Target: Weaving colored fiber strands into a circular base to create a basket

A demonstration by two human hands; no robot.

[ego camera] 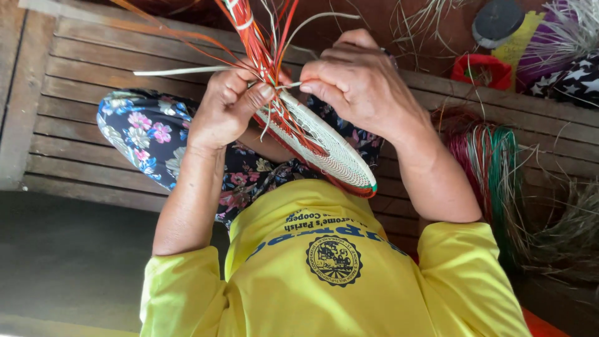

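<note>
Head view: left hand and right hand pinch woven disc; slatted wooden bench underneath.

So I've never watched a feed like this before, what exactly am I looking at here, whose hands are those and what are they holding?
There is no machine here. One camera worn on a person's head looks down at their own two bare hands.

The left hand and right hand together pinch the rim of a round, pale woven disc with a coloured edge. A bundle of loose orange and red strips rises from the spot where the fingers meet.

The person wears a yellow shirt and floral trousers, and sits on a wooden slatted bench. To the right lie more bundles of red and green strips.
</note>
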